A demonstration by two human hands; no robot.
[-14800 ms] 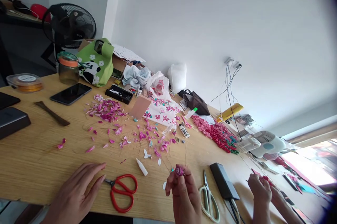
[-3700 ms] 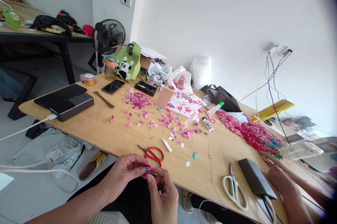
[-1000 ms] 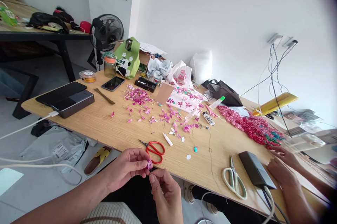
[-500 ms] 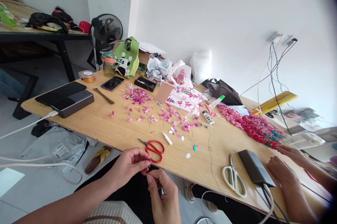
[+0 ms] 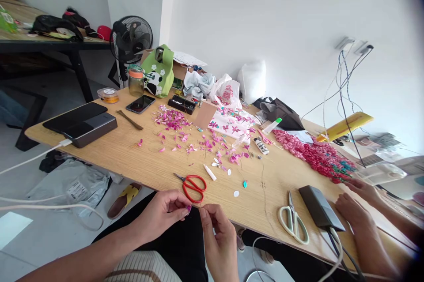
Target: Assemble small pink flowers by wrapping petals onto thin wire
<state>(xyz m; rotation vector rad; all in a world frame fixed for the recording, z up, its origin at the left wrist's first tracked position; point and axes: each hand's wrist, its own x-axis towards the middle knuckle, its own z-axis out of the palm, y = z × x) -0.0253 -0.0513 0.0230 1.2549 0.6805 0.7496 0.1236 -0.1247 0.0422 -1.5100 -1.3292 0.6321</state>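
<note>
The small purple piece (image 5: pixel 188 208) shows as a deep-coloured, rounded bit at the near edge of the worktop (image 5: pixel 155 154), beside the handles of the red scissors (image 5: pixel 195 188); the left hand (image 5: pixel 168 208) has its grip closed on it between thumb and forefinger; the fingertips hide part of it, so its full shape is hard to make out; the right hand (image 5: pixel 217 235), cut off by the lower edge, is just beside, fingertips drawn together, and whether its grip holds anything thin I cannot tell; farther back, a clear round case (image 5: pixel 100 93) holds an orange-yellow coil (image 5: pixel 108 99); a jar (image 5: pixel 136 83) with an orange band stands beside a green panda bag (image 5: pixel 165 72), the bag's contents hidden.
</note>
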